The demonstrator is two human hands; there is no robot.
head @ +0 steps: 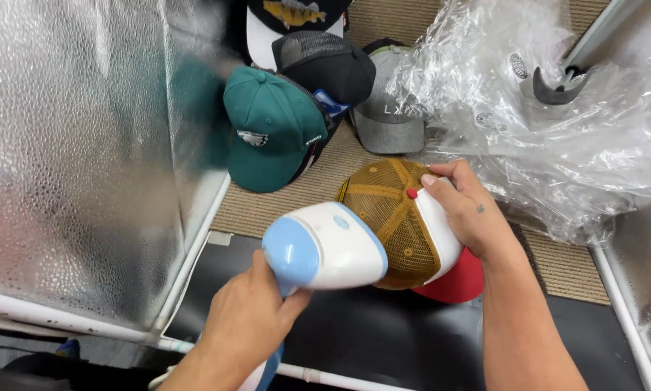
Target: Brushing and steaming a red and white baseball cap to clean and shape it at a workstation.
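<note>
- A silvery, dimpled reflective panel (pixel 79 159) walls off the left side, framed by white plastic pipe (pixel 195 224) that runs down to the near edge.
- The left hand (pixel 249 318) comes up from the bottom of the view, fingers wrapped fully round the handle of a white-and-light-blue handheld steamer (pixel 325 246); the wrist is cocked so the steamer's rounded head points right, touching or just off the mesh of the cap beside it.
- A green cap (pixel 271 130) leans against a black mesh-backed cap (pixel 329 69) at the back, with a grey cap (pixel 390 116) just right of them and another dark cap (pixel 296 18) at the top edge, all lying on a woven tan mat (pixel 282 206).
- At centre, a cap with mustard mesh back, white front and red brim (pixel 405 224) sits over the black counter (pixel 383 333), held at the mat's near edge.
- The right hand (pixel 466 210) reaches in from the lower right, forearm angled up and left, palm and curled fingers clasped over the cap's white front, index finger at the red top button.
- Judging by the pose, work on this cap appears under way, not finished; nothing shows which of the other caps are done.
- Crumpled clear plastic wrap (pixel 557 130) fills the right, covering another grey-brimmed cap (pixel 553 87).
</note>
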